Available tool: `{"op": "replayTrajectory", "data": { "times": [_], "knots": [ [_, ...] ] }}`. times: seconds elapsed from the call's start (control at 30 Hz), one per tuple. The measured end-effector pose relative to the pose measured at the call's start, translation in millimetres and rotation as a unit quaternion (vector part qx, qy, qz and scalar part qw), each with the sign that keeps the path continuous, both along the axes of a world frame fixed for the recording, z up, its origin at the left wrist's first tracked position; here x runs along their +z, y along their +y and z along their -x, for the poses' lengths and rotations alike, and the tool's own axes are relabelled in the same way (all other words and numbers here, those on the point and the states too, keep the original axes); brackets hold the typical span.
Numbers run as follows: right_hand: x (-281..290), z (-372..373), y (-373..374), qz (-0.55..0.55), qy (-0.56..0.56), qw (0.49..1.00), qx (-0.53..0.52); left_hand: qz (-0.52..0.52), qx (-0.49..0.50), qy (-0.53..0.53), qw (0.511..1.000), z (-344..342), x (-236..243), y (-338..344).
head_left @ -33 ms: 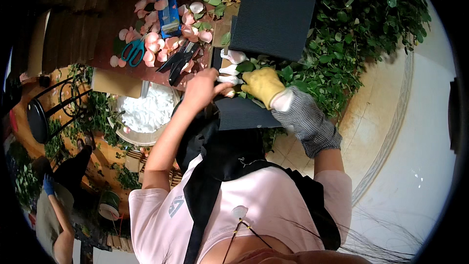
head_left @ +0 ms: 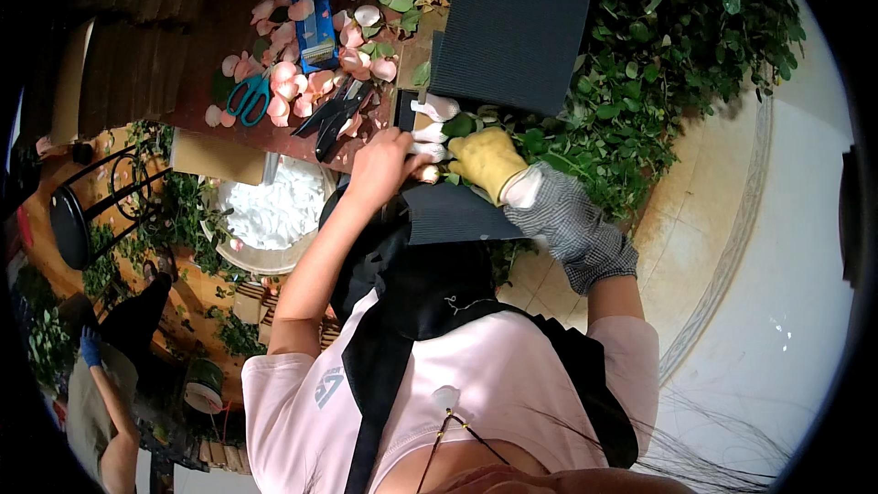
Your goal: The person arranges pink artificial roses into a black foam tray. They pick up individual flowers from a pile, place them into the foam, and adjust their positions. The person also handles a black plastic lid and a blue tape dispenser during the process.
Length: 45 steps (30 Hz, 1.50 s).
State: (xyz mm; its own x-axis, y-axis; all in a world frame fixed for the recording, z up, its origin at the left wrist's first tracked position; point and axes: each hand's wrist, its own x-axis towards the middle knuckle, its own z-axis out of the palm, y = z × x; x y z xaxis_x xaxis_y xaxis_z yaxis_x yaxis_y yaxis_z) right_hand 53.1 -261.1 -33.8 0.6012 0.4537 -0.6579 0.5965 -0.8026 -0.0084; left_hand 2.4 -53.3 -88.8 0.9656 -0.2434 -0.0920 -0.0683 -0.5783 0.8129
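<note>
- A dark reddish worktable fills the upper left, strewn with pink petals; beyond its right end lies a large heap of green leafy cuttings on a pale tiled floor
- The left hand is bare and reaches forward to the table's near edge; its fingers are curled together, and the tips appear to pinch a white flower bud, though the exact grip is too small to tell
- The right hand wears a yellow glove with a grey checked cuff; its fingers are bent and pressed together around green stems just beside the left hand
- More white buds lie just above the two hands, against a dark ribbed sheet; a second dark sheet lies under the wrists
- On the table sit teal-handled scissors, black shears and a blue tape dispenser
- Below the table's edge stands a round tub of white scraps
- At the lower left another person in a blue glove bends near a black metal stool
</note>
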Motion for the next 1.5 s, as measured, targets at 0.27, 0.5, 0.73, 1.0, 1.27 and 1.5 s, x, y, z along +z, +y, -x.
{"op": "replayTrajectory", "data": {
  "times": [0.27,0.5,0.73,1.0,1.27,1.5],
  "knots": [
    [-19,1,-24,-0.123,-0.013,0.992,0.013,0.208,0.227,0.052,0.950,2,-19,53],
    [9,-7,-9,-0.118,-0.121,0.985,-0.026,0.021,0.091,0.107,0.990,-11,13,0],
    [-32,-6,-15,-0.138,-0.176,0.975,-0.017,0.084,0.123,0.011,0.989,-11,-5,-3],
    [31,2,7,0.048,-0.142,0.988,-0.043,0.172,0.103,0.109,0.974,-16,-20,27],
    [-47,-6,-23,-0.090,-0.321,0.943,-0.018,-0.029,0.119,-0.072,0.990,-38,-8,-36],
    [-68,-8,-37,-0.182,-0.325,0.926,-0.058,0.173,0.320,0.027,0.931,-21,-19,18]
  ]
}}
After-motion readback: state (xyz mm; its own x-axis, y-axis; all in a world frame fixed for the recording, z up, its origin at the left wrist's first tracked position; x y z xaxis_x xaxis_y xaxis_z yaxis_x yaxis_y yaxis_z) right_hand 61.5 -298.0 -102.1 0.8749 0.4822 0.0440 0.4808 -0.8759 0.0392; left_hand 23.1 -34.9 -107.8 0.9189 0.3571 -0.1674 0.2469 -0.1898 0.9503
